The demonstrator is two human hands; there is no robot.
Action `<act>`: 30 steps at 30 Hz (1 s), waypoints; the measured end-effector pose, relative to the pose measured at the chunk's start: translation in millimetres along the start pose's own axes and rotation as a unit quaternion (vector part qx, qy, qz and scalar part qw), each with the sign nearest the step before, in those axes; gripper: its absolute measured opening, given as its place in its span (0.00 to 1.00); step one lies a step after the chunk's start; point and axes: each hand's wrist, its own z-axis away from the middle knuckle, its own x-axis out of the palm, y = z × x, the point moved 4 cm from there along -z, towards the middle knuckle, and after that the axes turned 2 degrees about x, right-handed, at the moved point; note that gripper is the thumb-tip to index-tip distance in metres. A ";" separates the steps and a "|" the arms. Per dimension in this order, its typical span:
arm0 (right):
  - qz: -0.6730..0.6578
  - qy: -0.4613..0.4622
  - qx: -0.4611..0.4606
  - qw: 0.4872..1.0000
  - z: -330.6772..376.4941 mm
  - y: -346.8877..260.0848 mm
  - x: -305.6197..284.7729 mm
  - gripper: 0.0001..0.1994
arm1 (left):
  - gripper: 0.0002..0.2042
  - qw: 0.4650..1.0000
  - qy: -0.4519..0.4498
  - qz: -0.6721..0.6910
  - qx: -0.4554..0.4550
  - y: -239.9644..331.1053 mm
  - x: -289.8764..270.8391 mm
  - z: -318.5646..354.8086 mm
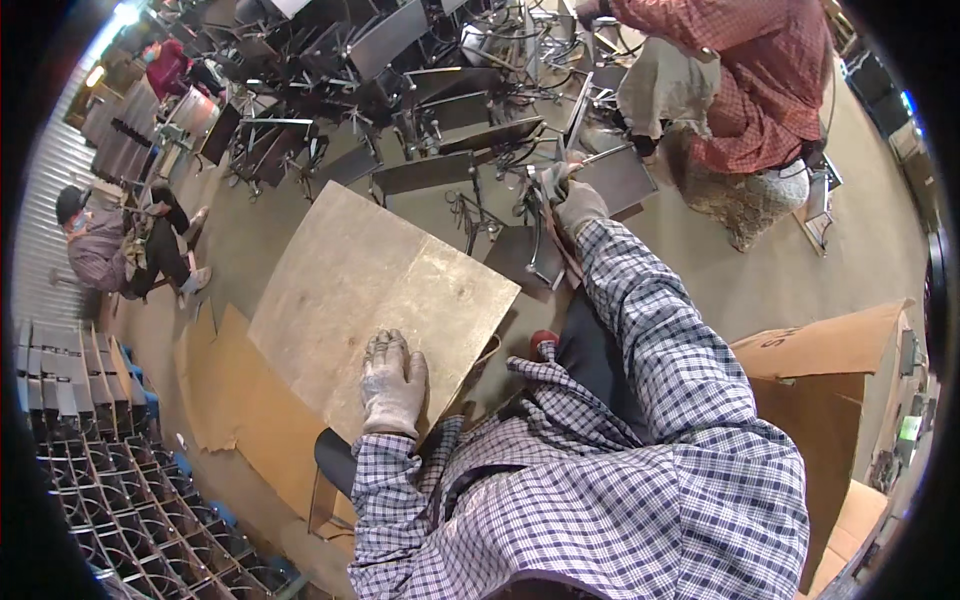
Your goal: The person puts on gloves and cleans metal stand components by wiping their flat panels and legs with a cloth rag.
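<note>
The left hand (392,385) lies open, flat on the board (345,265) ahead; the right hand (581,207) curls around a metal piece (549,228) right of it; a hard pull could snag that on the dark panel (618,180).

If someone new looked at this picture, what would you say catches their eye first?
Probably the large tan board left of centre, with the gloved left hand flat on it. Beyond it, a jumble of dark panels and metal frames crowds the top, and a co-worker in red checked clothing sits upper right.
</note>
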 end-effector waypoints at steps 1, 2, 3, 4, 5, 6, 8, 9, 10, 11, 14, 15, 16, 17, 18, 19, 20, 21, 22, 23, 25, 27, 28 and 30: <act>0.016 -0.010 -0.019 1.000 -1.4 -3.1 10.4 0.18 | 0.28 1.000 0.005 -0.004 0.003 1.9 1.0 0.5; 0.036 -0.029 -0.042 0.998 -2.3 -7.2 19.8 0.19 | 0.27 1.000 0.012 -0.008 0.004 3.5 1.2 0.8; 0.014 -0.011 -0.036 0.999 -6.5 -10.2 22.2 0.19 | 0.27 1.000 0.011 -0.021 0.003 5.4 1.9 1.1; 0.007 -0.009 -0.021 1.000 -9.0 -11.5 25.0 0.20 | 0.27 1.000 0.012 -0.022 -0.002 6.7 2.0 1.5; -0.001 -0.024 -0.005 1.000 -13.4 -12.6 27.0 0.21 | 0.27 1.000 0.013 -0.026 -0.002 7.9 1.7 1.3; -0.011 -0.017 0.006 1.000 -17.5 -13.4 26.7 0.23 | 0.27 0.999 0.019 -0.032 0.000 9.0 0.8 1.2; 0.001 -0.039 0.047 0.998 -24.8 -14.8 30.5 0.23 | 0.27 1.000 0.015 -0.026 -0.003 9.5 0.3 1.4; 0.014 -0.030 0.054 0.998 -27.5 -15.6 30.7 0.21 | 0.26 0.999 0.017 -0.029 -0.003 9.8 -0.3 1.9; 0.026 -0.020 0.060 0.998 -29.6 -16.6 31.0 0.20 | 0.26 0.999 0.018 -0.031 -0.006 9.6 -1.1 1.8; 0.044 -0.039 0.059 0.997 -30.7 -16.5 32.4 0.21 | 0.27 0.999 0.005 -0.028 -0.016 9.1 -0.7 2.5; -0.021 -0.061 0.049 0.997 -26.2 -20.5 36.5 0.21 | 0.28 0.999 -0.012 -0.033 -0.030 9.3 -1.3 3.1; -0.016 -0.059 0.040 0.997 -22.3 -22.1 36.6 0.19 | 0.28 0.998 -0.025 -0.037 -0.037 9.1 -0.9 2.9; -0.027 -0.074 -0.003 0.997 -17.8 -27.6 38.1 0.19 | 0.28 0.998 -0.032 -0.034 -0.042 9.1 -0.6 2.8; -0.031 -0.060 -0.032 0.997 -12.2 -32.7 37.9 0.18 | 0.28 0.998 -0.034 -0.030 -0.045 9.2 -0.7 2.3; -0.044 -0.041 -0.079 0.995 -7.4 -39.3 35.6 0.18 | 0.28 0.998 -0.033 -0.030 -0.048 9.2 -0.8 1.7; -0.022 -0.029 -0.130 0.991 -0.5 -45.8 34.6 0.18 | 0.28 0.998 -0.033 -0.026 -0.050 9.3 -0.7 1.5; -0.030 0.005 -0.144 0.989 4.1 -48.6 29.7 0.18 | 0.28 0.998 -0.032 -0.025 -0.054 9.0 -0.5 1.4; -0.040 0.033 -0.160 0.986 8.4 -51.1 24.0 0.18 | 0.28 0.998 -0.032 -0.024 -0.058 8.8 -0.2 1.3; -0.048 0.042 -0.165 0.984 13.2 -52.6 19.6 0.18 | 0.28 0.997 -0.032 -0.028 -0.063 8.3 0.3 1.7; -0.043 0.068 -0.148 0.986 14.9 -50.4 9.5 0.19 | 0.28 0.997 -0.027 -0.019 -0.063 8.0 0.4 1.8; -0.079 0.149 -0.149 0.974 24.3 -45.4 -16.5 0.18 | 0.28 0.998 -0.023 -0.015 -0.060 7.5 1.1 2.7; -0.167 0.194 -0.126 0.958 37.9 -39.8 -43.6 0.17 | 0.28 0.998 -0.021 -0.020 -0.059 6.7 1.6 3.3; -0.233 0.193 -0.102 0.948 48.3 -35.8 -55.6 0.17 | 0.28 0.998 -0.019 -0.019 -0.054 6.7 1.5 3.0; -0.360 0.180 -0.054 0.914 72.7 -30.4 -80.4 0.16 | 0.28 0.998 -0.023 -0.022 -0.056 5.7 1.7 2.9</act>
